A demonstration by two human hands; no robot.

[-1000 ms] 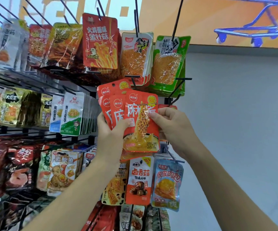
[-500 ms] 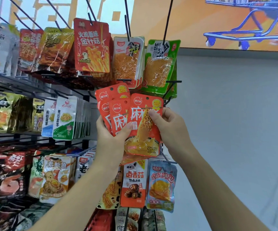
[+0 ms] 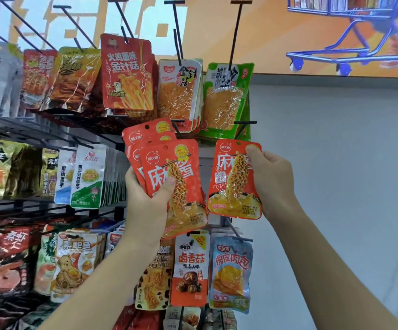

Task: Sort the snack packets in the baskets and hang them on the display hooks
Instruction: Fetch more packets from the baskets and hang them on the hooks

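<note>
My left hand (image 3: 145, 201) grasps a fan of orange packets (image 3: 181, 163), thumb across the front one; my right hand (image 3: 273, 182) pinches a single orange packet (image 3: 232, 186) by its top right corner, a narrow gap from the fan. Just above it a black hook (image 3: 245, 122) juts out before green packets (image 3: 226, 101), and bare grey wall (image 3: 341, 163) lies right of my right hand.

Bare left hand (image 3: 145, 201), bare right hand (image 3: 272, 186)

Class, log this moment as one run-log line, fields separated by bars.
left hand: grips stack of orange packets | right hand: pinches single orange packet | status: packet and stack apart, neither hung
</note>
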